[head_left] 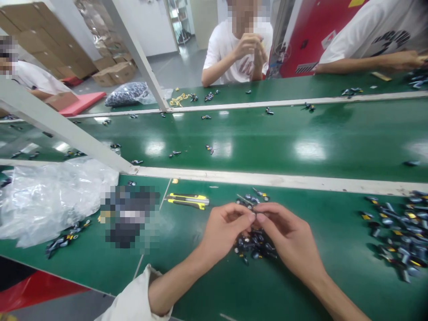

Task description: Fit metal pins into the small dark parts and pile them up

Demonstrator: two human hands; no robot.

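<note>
The left hand (222,227) and the right hand (290,232) meet fingertip to fingertip, each in a narrow pinch around one small part (255,214). The fingers hide most of it, so its exact shape cannot be told. A loose pile (256,247) of dark, shiny pieces with touches of yellow lies on the green table (187,263) at six o'clock, just below the fingertips, and a few more pieces peek out at twelve o'clock behind them. At three o'clock, well apart from the right hand, spreads a larger heap (401,236) of similar pieces.

Toward ten o'clock, near the left hand, a yellow-and-black utility knife (189,200) lies flat. Farther off at nine o'clock are a dark blurred object (130,214), too blocky to name, and a crumpled clear plastic bag (56,196), with a small cluster (68,238) of pieces at the bag's lower edge.

At twelve o'clock, past a white rail (267,179), runs a green belt (261,142) with scattered pieces on it. Beyond the belt, a person in a white shirt (217,49) sits with both hands raised together. Another white-shirted person (361,40) leans on the far table at one o'clock
</note>
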